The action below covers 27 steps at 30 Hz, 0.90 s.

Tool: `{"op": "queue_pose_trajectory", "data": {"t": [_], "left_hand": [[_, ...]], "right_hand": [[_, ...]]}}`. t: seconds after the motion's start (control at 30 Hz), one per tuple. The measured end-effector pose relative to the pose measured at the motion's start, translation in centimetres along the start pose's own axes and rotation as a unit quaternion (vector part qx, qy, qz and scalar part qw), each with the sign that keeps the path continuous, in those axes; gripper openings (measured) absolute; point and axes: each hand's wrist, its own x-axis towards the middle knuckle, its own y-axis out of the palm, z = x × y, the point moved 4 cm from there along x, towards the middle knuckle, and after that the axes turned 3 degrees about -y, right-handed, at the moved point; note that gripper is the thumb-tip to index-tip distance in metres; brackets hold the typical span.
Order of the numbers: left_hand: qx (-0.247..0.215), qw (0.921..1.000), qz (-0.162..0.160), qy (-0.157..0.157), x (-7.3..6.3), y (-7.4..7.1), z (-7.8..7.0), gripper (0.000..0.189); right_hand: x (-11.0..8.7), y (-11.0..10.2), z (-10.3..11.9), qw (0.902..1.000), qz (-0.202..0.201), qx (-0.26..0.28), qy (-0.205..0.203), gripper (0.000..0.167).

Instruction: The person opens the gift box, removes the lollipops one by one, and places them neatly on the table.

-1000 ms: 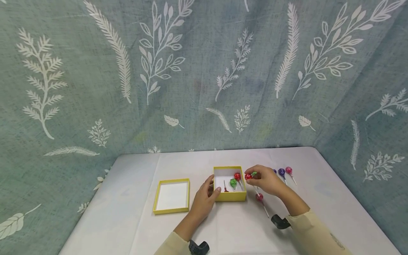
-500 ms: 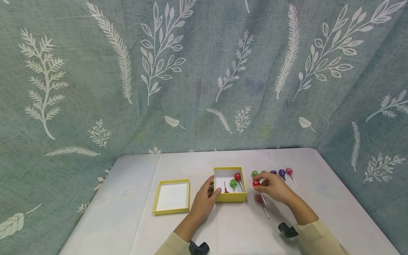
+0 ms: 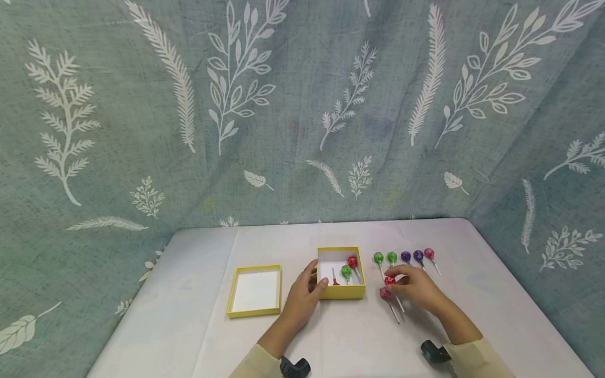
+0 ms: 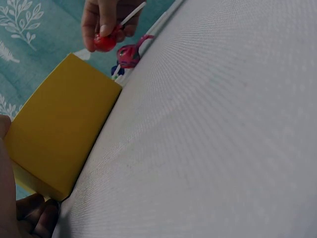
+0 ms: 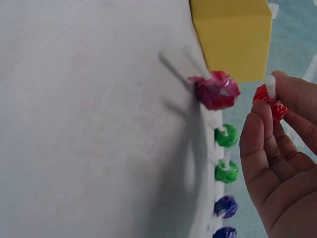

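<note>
The left hand's [image 3: 301,298] curled fingers hold the yellow box [image 3: 344,293], probably steadying it; right of it, the right hand's [image 3: 418,287] nearly closed fingers pinch a red lollipop [image 3: 389,281] by its head.

A person's pale-sleeved arms [image 3: 479,359] are reaching forward, the left forearm [image 3: 275,337] slanting up toward the right, the right forearm [image 3: 457,319] slanting up toward the left. The left grip [image 3: 302,294] is bending its fingers [image 3: 308,269], with the thumb [image 3: 319,288] standing apart from them. The right grip [image 3: 418,287] is pinching between thumb and fingertips [image 5: 262,111], its fingers bending toward the thumb.
</note>
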Motion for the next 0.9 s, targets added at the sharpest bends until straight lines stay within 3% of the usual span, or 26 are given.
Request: {"op": "queue_pose_trajectory", "data": {"t": [0.7, 0.9], "left_hand": [[-0.001, 1.0000, 0.002, -0.003, 0.0, 0.0, 0.1, 0.068], [-0.005, 1.0000, 0.001, -0.002, 0.0, 0.0, 0.0, 0.069]], "right_hand": [[-0.8, -0.2, -2.1, 0.9971, 0.009, -0.038, 0.065, 0.031], [-0.8, -0.3, -2.2, 0.9968, 0.012, -0.043, 0.066, 0.031]]}}
